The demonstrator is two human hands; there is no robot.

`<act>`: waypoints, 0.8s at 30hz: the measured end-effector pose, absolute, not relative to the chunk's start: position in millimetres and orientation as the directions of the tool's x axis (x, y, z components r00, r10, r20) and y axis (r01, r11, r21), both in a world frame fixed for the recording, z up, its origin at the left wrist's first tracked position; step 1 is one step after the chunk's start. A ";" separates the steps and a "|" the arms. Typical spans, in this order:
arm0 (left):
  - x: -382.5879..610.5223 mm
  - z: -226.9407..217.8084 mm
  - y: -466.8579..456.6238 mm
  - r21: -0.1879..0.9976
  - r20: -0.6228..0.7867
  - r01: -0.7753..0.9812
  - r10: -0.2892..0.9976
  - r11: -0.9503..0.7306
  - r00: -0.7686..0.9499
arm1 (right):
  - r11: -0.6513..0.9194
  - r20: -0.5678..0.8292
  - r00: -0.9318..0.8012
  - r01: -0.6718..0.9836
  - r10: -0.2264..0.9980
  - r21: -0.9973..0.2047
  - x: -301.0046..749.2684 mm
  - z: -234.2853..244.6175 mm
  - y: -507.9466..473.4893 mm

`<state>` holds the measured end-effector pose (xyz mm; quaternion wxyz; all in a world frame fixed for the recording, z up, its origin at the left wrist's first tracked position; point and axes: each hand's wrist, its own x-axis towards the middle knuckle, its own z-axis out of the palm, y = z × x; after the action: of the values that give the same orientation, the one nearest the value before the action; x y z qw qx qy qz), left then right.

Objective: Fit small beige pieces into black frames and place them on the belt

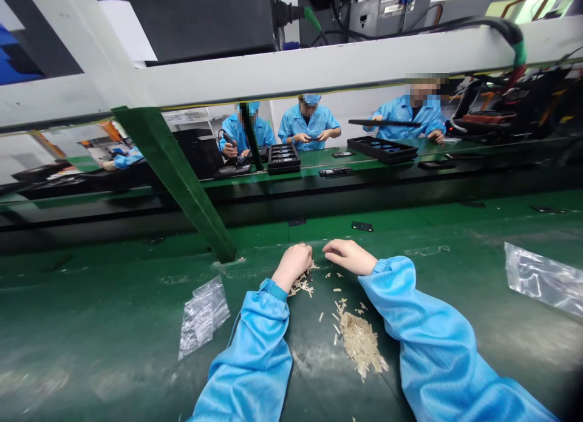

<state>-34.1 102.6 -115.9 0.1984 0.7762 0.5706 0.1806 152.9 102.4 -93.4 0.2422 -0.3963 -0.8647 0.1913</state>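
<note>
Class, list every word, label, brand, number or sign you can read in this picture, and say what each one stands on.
None can be read.
Pale strips in the pile: no lettering shows.
Left clear bag and right clear bag: no readable print.
Black part on the bench: pale marks, too small to read.
Metal bracket above: a dark mark, not readable as text.

Both arms (262, 343) stretched forward. Left hand (295, 265) curled, fingertips mostly hidden. Right hand (351, 256) near it, fingers loosely bent.
</note>
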 end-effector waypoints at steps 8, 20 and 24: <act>-30.3 -90.3 98.2 0.813 0.177 0.520 0.962 -0.261 0.207 | 0.655 0.462 -0.463 0.535 0.756 -0.535 146.8 -87.5 96.6; -12.1 -61.7 75.9 0.960 0.230 0.115 0.953 -0.256 0.198 | 0.725 0.717 -0.262 0.503 0.646 -0.470 139.3 -66.8 75.6; -11.3 -55.5 72.5 0.952 0.252 0.133 0.951 -0.277 0.176 | 0.734 0.739 -0.254 0.516 0.624 -0.442 139.2 -64.9 74.2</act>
<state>-11.3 72.5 -55.5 0.4256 0.6380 0.4248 0.4810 139.2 74.2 -64.9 0.4929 -0.3606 -0.7899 0.0549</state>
